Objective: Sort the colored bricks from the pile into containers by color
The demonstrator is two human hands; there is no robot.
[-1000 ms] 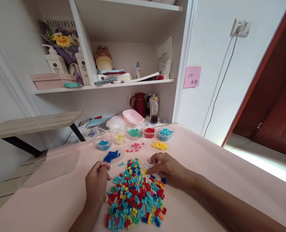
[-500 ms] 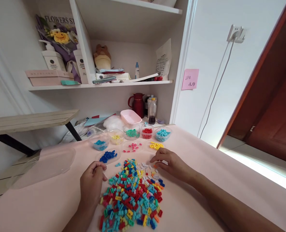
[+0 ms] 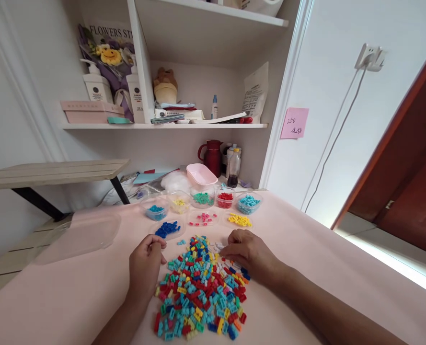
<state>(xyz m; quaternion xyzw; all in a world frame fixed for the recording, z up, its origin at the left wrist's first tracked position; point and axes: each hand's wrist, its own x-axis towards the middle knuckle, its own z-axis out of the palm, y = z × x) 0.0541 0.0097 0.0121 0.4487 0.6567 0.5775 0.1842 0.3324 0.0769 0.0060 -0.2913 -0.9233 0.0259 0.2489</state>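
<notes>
Several tubs, red jug beyond mixed bricks, left hand and right hand with fingers curled, pinch unclear

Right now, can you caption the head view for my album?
Two hands at a colourful brick pile, colour-sorted tubs behind.

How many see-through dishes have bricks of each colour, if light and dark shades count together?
Blue: 3 (dark blue bricks, mid-blue bricks, turquoise bricks)
Yellow: 2 (pale yellow bricks, bright yellow bricks)
Green: 1 (green bricks)
Red: 1 (red bricks)
Pink: 1 (pink bricks)
Total: 8
</notes>
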